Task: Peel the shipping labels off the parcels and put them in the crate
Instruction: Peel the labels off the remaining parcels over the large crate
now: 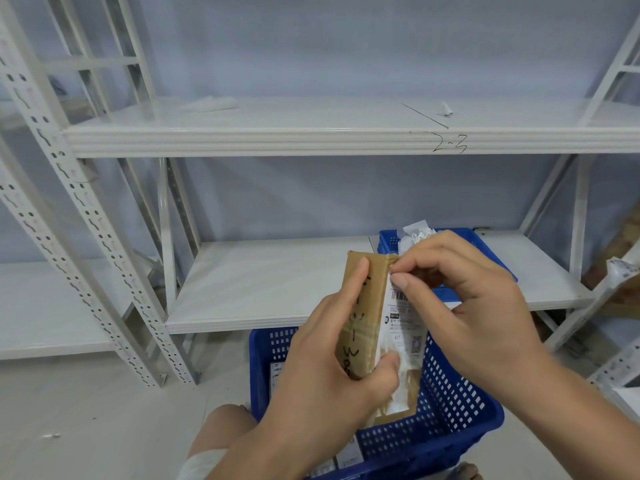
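Observation:
My left hand (pixel 332 362) grips a slim brown cardboard parcel (pixel 369 306) upright, fingers on its handwritten side and thumb on the labelled face. A white shipping label (pixel 403 323) covers that face. My right hand (pixel 464 292) pinches the label's top corner between thumb and fingertips at the parcel's upper edge. Below the parcel stands a blue perforated crate (pixel 450 403) on the floor, with other labelled parcels (pixel 277 375) partly visible inside. A second blue crate (pixel 391 242) sits on the lower shelf behind my hands and holds crumpled white labels (pixel 415 232).
White metal shelving (pixel 311 140) fills the view, its upper shelf marked "2-3" and carrying paper scraps (pixel 446 109). Perforated uprights (pixel 86 216) stand at left. More racking and a parcel (pixel 623 271) are at right. My knee (pixel 221 431) is at the bottom.

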